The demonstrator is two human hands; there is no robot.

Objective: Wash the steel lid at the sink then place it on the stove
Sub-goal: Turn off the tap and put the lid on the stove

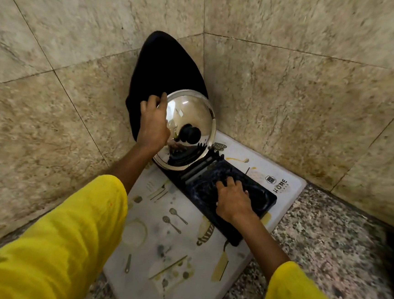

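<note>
Tiled corner, left hand (154, 124) gripping steel lid (188, 129)

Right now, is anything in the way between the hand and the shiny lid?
No. The left hand is already on the steel lid, fingers curled over its upper-left rim. The lid stands tilted in the black rack, in front of a black pan. The right hand presses on the rack.

A speckled grey granite counter (325, 251) carries a white rectangular mat printed with kitchen utensils (158, 248); a black rectangular tray (265, 198) lies on it.
</note>
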